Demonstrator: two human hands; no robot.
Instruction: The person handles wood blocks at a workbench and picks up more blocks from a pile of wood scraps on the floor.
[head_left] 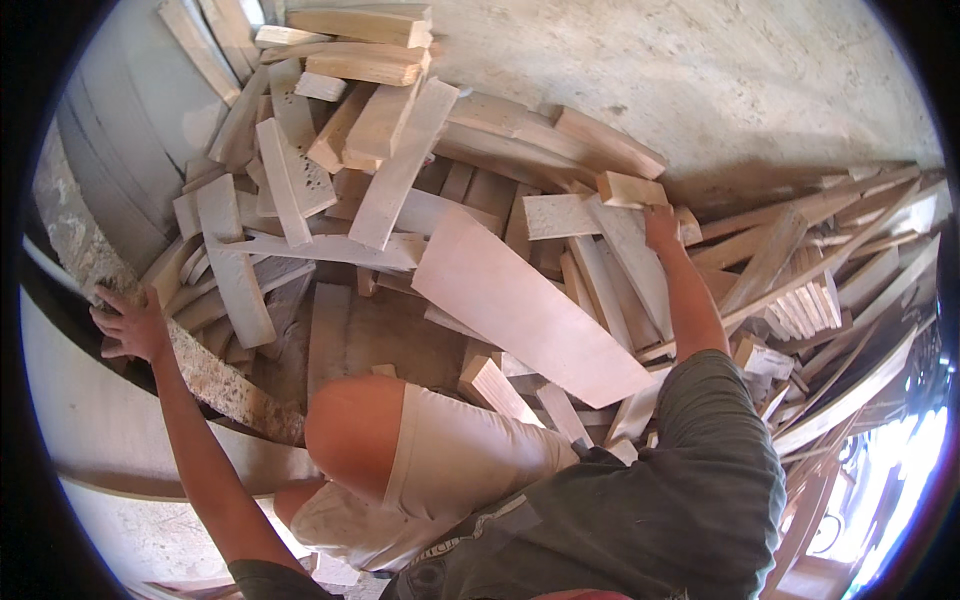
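My left hand (132, 323) rests with its fingers spread on a long, rough-edged wooden slab (85, 235) at the left. My right hand (661, 228) reaches to the far side of the wood pile. Its fingers are closed at the end of a short pale wooden block (630, 189); they are partly hidden against the wood. Close by the block lie a pale board (560, 216) and a longer grey plank (632, 265). A wide, smooth, tapered board (520, 300) lies across the middle of the pile, between my two arms.
Loose offcuts are heaped at the back left, topped by a slanted plank (405, 165). Long thin strips (850, 395) stick out at the right. A concrete wall (720, 80) stands behind the pile. My bent knee (352, 432) is at the pile's near edge.
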